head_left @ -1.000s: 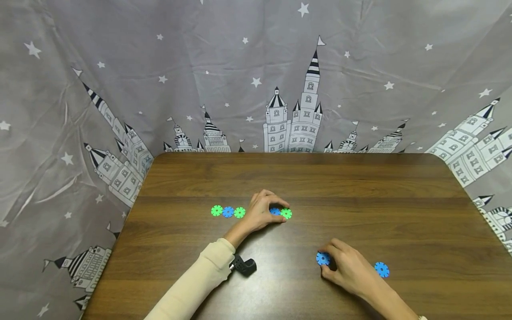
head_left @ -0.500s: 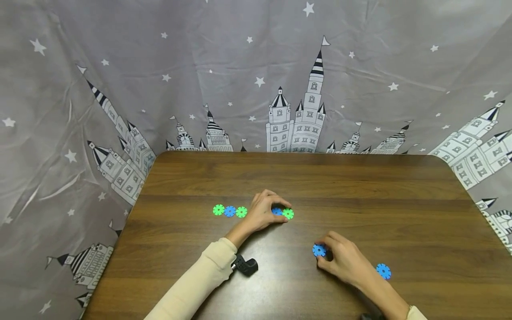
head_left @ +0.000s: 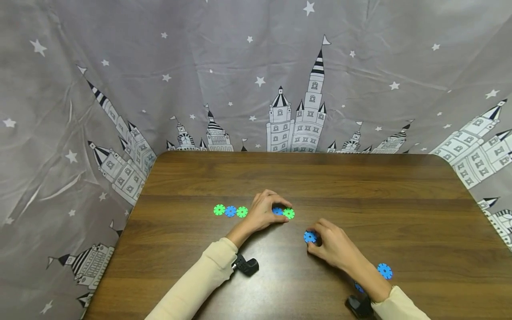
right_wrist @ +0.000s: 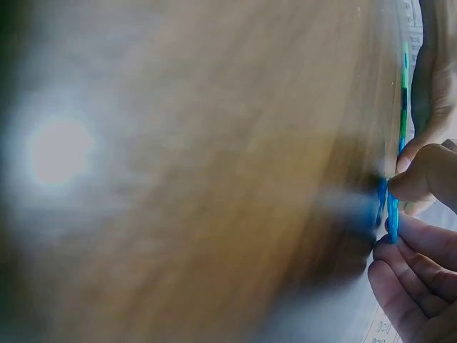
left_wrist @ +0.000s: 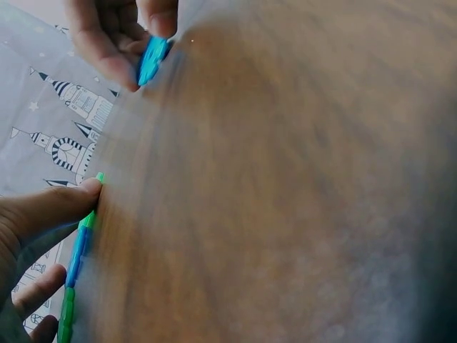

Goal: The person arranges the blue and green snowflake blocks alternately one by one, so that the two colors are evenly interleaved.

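The left hand point(head_left: 262, 211) hides the disc row's point(head_left: 242, 212) middle; the right forearm point(head_left: 369, 276) partly covers a blue piece point(head_left: 358, 287); the tabletop point(left_wrist: 285, 179) blurs in both wrist views.

Curtained-off tabletop recording spot; home, office or lab can't be told. Creased grey fabric point(head_left: 224, 49), printed children's-room style with white stars point(head_left: 260, 81) and castles point(head_left: 307, 126), hangs as backdrop from 9 through 12 to 3 o'clock. Wood-grain, round-cornered table point(head_left: 360, 191) fills 6 o'clock side. Black wrist-worn devices point(head_left: 249, 266) at 5 and 6 o'clock fit a recording setup.
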Tool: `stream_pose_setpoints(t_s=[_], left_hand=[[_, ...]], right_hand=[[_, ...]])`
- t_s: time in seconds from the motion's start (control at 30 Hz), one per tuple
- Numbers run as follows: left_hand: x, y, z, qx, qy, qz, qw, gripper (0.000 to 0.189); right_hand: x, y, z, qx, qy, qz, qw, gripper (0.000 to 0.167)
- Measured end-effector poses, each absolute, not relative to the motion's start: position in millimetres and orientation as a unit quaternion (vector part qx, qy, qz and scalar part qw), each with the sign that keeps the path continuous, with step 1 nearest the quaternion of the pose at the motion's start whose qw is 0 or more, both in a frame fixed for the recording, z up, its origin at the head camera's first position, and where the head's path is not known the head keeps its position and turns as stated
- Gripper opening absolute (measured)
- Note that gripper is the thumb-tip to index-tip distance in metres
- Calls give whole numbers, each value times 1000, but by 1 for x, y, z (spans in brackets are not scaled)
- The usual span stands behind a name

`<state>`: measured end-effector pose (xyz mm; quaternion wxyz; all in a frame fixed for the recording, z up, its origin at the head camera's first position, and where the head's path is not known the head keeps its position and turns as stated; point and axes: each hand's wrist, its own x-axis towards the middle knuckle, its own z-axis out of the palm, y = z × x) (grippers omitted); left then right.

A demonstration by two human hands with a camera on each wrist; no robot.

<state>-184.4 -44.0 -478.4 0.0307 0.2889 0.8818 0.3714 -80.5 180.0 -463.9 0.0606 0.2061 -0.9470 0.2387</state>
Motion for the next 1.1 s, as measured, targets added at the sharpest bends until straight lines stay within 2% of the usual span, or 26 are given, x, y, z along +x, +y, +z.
stream_pose_setpoints(t_s=[0.37, 0.7, 1.1], left_hand=[[-185, -43, -480, 286, 885, 367, 34, 35], [-184, -44, -479, 286, 883, 370, 36, 35], [-184, -44, -479, 283, 881, 375, 43, 35]], right_hand=[[-94, 172, -463, 207, -945, 246, 56, 29], [-104, 169, -465, 217, -940, 251, 78, 28], [-114, 165, -464, 206, -945, 245, 70, 30]])
